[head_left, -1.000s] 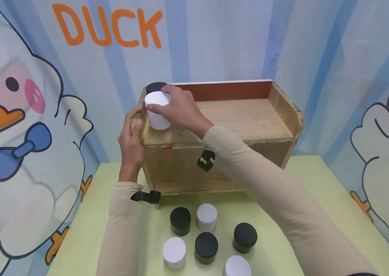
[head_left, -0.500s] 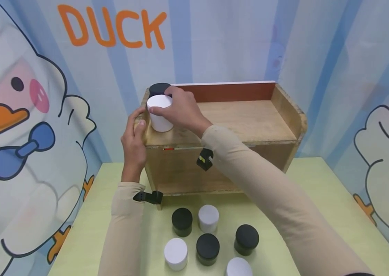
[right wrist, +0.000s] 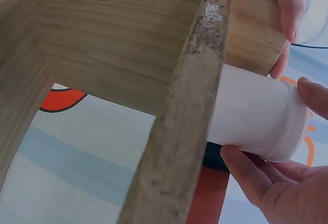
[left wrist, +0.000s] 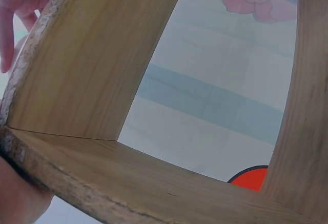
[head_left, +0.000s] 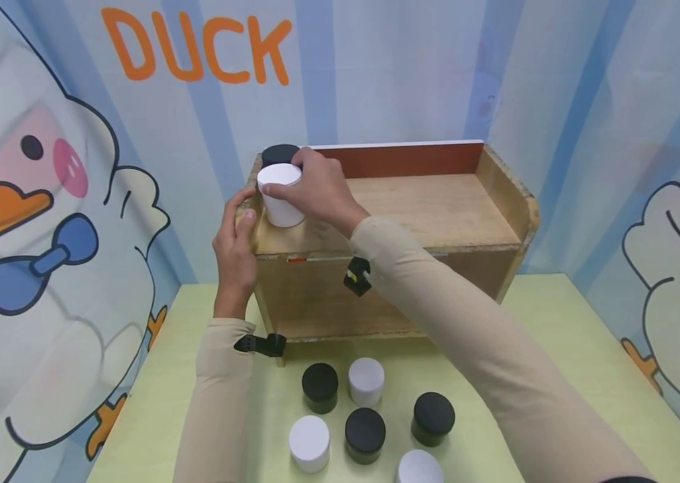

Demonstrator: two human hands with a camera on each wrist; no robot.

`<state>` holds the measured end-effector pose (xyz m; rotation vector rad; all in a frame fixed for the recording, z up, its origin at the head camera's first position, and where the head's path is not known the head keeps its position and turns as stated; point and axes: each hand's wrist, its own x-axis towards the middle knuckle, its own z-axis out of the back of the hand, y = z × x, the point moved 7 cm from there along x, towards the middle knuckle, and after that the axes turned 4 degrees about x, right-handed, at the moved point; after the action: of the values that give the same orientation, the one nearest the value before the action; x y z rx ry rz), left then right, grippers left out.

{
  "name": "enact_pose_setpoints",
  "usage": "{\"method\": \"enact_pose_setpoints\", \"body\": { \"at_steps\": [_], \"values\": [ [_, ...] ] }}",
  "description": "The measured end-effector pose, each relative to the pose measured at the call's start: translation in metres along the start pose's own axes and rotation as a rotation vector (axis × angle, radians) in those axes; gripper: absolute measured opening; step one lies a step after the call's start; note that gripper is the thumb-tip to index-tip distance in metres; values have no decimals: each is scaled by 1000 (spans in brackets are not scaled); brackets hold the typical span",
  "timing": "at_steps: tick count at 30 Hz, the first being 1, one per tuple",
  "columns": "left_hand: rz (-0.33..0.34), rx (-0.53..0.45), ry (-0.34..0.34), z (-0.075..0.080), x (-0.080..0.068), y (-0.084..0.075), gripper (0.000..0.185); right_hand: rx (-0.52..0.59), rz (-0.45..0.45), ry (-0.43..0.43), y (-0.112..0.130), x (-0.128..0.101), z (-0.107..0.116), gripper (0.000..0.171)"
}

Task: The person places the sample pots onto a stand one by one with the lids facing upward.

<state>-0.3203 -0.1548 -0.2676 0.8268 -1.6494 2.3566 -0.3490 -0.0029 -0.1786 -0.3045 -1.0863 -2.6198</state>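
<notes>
My right hand (head_left: 329,193) holds a white lidded jar (head_left: 281,204) upright on the top board of a small wooden shelf (head_left: 430,201), at its left end. Thumb and fingers pinch the jar near its lid, as the right wrist view also shows on the white jar (right wrist: 251,111). Directly behind it stands a black-lidded jar (head_left: 280,155), partly hidden by the white one. My left hand (head_left: 235,258) grips the shelf's left side panel, thumb toward the front. In the left wrist view, the shelf's open lower compartment (left wrist: 77,80) fills most of the picture.
On the pale yellow table (head_left: 153,402) in front of the shelf stand several more jars, among them a black jar (head_left: 320,388), a white jar (head_left: 367,381) and a black jar (head_left: 433,418). A curtain (head_left: 376,67) with duck pictures hangs behind the shelf.
The white jar has shifted slightly back toward the black jar, with my right hand still around it. My left hand keeps its place on the side panel. The head view has turned a little.
</notes>
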Motion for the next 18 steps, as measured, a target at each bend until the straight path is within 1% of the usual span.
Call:
{"method": "enact_pose_setpoints", "body": {
  "at_steps": [13, 18],
  "values": [
    [10, -1, 6, -1, 1, 0, 42, 29, -27, -9, -1, 1, -2, 62],
    [11, -8, 7, -1, 1, 0, 41, 38, -23, -9, -1, 1, -3, 62]
  ]
}}
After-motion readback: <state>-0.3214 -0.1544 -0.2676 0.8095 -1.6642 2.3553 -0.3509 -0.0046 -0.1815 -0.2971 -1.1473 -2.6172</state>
